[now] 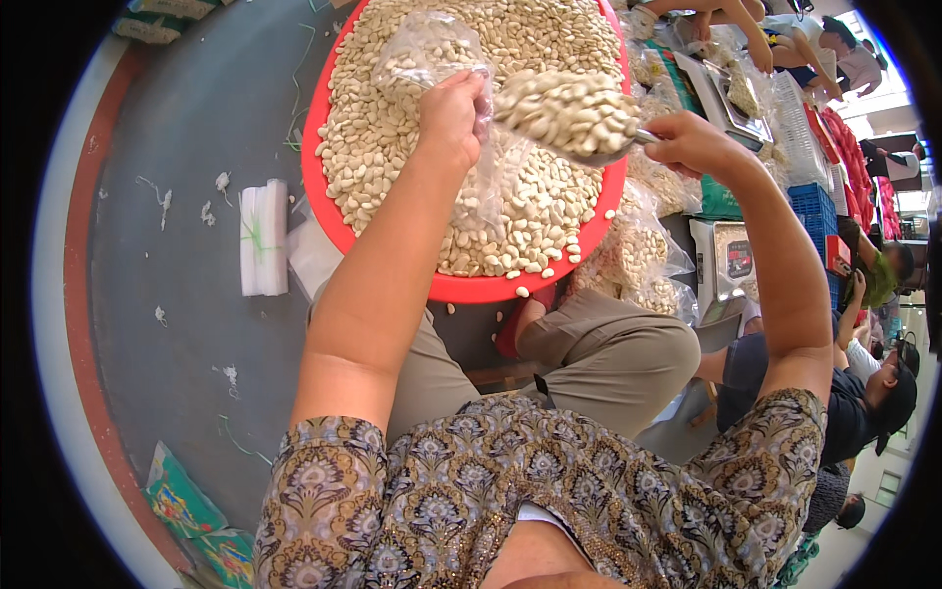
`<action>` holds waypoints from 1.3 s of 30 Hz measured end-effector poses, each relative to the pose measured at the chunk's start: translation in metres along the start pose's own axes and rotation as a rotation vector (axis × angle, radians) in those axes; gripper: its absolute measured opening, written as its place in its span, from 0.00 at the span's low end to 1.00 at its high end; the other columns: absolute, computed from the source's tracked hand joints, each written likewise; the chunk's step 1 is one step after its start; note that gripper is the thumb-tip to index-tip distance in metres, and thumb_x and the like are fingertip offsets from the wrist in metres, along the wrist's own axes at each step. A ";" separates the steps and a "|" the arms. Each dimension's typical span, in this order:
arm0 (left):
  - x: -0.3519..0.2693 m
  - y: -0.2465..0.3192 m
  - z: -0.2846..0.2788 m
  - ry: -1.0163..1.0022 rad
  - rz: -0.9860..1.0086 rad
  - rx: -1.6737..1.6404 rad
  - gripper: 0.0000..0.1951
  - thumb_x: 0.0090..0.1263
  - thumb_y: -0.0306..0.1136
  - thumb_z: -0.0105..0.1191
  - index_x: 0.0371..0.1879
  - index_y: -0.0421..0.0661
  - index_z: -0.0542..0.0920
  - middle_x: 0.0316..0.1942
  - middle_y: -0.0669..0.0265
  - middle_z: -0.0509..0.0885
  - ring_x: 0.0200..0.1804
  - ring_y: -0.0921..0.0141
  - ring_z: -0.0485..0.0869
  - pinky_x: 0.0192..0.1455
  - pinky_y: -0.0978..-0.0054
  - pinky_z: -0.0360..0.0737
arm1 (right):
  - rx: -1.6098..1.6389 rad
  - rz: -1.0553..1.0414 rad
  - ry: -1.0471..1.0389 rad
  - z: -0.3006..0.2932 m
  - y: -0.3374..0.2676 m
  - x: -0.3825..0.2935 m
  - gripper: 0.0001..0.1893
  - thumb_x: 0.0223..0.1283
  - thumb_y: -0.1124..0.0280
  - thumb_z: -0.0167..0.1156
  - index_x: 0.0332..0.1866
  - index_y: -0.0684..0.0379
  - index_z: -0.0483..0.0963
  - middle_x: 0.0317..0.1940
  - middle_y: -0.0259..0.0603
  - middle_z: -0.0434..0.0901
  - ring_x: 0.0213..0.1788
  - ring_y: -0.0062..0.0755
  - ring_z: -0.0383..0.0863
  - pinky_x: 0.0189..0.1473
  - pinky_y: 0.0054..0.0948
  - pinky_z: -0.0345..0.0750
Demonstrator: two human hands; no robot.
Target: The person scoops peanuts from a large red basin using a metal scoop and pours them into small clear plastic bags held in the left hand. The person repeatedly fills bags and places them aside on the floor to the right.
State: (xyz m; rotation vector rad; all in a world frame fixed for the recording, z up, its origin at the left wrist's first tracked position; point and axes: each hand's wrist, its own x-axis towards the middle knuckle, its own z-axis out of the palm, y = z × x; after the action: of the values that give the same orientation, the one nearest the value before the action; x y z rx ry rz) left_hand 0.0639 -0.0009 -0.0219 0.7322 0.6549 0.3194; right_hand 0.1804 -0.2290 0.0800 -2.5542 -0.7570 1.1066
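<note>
A large red plastic tub (318, 177) in front of me is heaped with pale flat beans (383, 162). My left hand (455, 118) grips the edge of a clear plastic bag (430, 44), which lies over the heap; whether beans are inside it or only show through is hard to tell. My right hand (688, 143) holds the handle of a metal scoop (600, 157), loaded high with beans and blurred. The scoop is over the tub's right side, just right of the bag. A few loose beans rest on the tub's near rim.
Filled clear bags of beans (644, 250) lie right of the tub, by a weighing scale (725, 258) and another scale (725, 96). Bundled plastic bags (263, 237) lie on the grey floor (184, 294) at left. Several people sit along the right. Green printed sacks (184, 493) lie at lower left.
</note>
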 end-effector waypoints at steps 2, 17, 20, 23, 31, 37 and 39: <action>-0.009 -0.001 0.008 -0.006 0.039 0.089 0.08 0.62 0.30 0.46 0.37 0.44 0.76 0.15 0.74 0.69 0.14 0.81 0.62 0.12 0.84 0.54 | -0.212 0.004 -0.027 0.008 -0.029 0.010 0.09 0.52 0.68 0.53 0.31 0.63 0.72 0.11 0.31 0.66 0.10 0.17 0.63 0.11 0.19 0.60; -0.014 0.032 -0.045 0.004 0.152 0.117 0.04 0.61 0.27 0.47 0.27 0.43 0.76 0.13 0.72 0.68 0.10 0.79 0.60 0.10 0.81 0.52 | -1.057 -0.035 0.366 -0.003 -0.034 0.041 0.09 0.44 0.65 0.56 0.26 0.60 0.76 0.25 0.44 0.79 0.29 0.39 0.79 0.31 0.34 0.75; -0.018 0.032 -0.046 -0.002 0.110 0.109 0.04 0.61 0.28 0.48 0.26 0.43 0.76 0.12 0.72 0.68 0.10 0.79 0.59 0.10 0.81 0.52 | -0.936 0.149 0.165 0.066 -0.017 0.085 0.14 0.47 0.62 0.55 0.36 0.60 0.75 0.35 0.47 0.78 0.40 0.40 0.78 0.40 0.33 0.74; -0.016 0.033 -0.054 0.021 0.166 0.133 0.05 0.61 0.29 0.48 0.28 0.43 0.76 0.12 0.73 0.67 0.10 0.79 0.59 0.10 0.82 0.52 | -0.674 -0.070 0.384 0.088 -0.020 0.100 0.20 0.48 0.62 0.55 0.46 0.61 0.72 0.37 0.48 0.78 0.43 0.42 0.77 0.43 0.33 0.74; -0.016 0.025 -0.040 -0.056 0.164 0.167 0.06 0.63 0.30 0.48 0.32 0.42 0.76 0.13 0.74 0.66 0.11 0.80 0.60 0.11 0.83 0.54 | 0.758 -0.193 0.491 0.133 -0.013 0.140 0.09 0.52 0.68 0.52 0.29 0.64 0.74 0.14 0.35 0.71 0.14 0.20 0.68 0.16 0.23 0.67; -0.041 0.012 0.015 -0.153 0.331 0.447 0.08 0.64 0.27 0.45 0.38 0.39 0.75 0.15 0.75 0.68 0.13 0.84 0.63 0.12 0.89 0.56 | 0.782 -0.726 0.731 0.111 -0.049 0.081 0.14 0.45 0.75 0.51 0.41 0.62 0.72 0.28 0.51 0.77 0.30 0.41 0.76 0.34 0.35 0.72; -0.055 0.005 0.066 -0.476 0.313 0.581 0.06 0.63 0.24 0.46 0.35 0.39 0.77 0.17 0.74 0.71 0.16 0.85 0.64 0.14 0.91 0.57 | 0.644 -0.861 1.009 0.093 -0.035 0.056 0.21 0.44 0.75 0.52 0.49 0.59 0.68 0.33 0.51 0.77 0.37 0.40 0.77 0.40 0.31 0.73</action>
State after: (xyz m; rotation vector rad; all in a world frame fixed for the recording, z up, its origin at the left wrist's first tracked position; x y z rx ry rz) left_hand 0.0653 -0.0585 0.0426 1.4209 0.1669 0.2254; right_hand 0.1320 -0.1666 -0.0017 -1.5748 -0.8426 -0.2211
